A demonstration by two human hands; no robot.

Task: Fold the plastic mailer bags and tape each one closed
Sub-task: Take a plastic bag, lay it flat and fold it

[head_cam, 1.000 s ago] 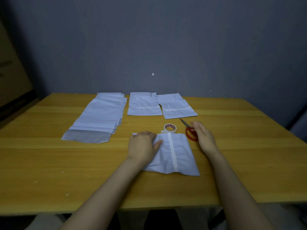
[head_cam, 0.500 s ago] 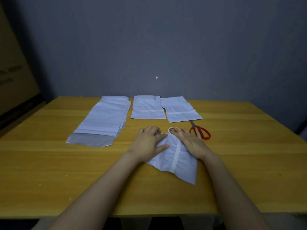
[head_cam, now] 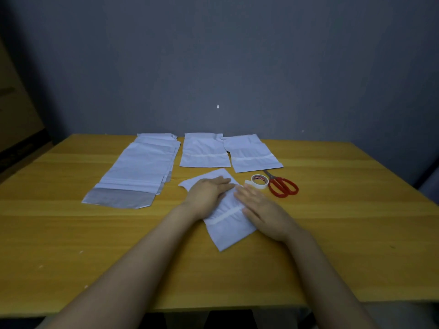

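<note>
The left hand lies flat on the folded mailer bag. Its fingers are straight and close together and point rightward across the bag's far half; it grips nothing and only presses down. The right hand is flat too, with its fingers extended up and to the left. Its palm covers the bag's right edge, and its fingertips nearly meet those of the left hand. The bag sits near the middle of the wooden table, turned at an angle so that one corner points toward the person. A strip of tape runs across it between the two hands.

Just past the right hand's fingertips a tape roll lies flat on the table. Red-handled scissors lie close beside it on the right, blades pointing away from the person; whether the two touch cannot be told. Farther back lies a taped bag, and just to its right a second taped bag, their edges meeting at the far end. At the back left is a stack of unfolded mailers, with a grey flap showing at its near end. A grey wall rises behind the table
</note>
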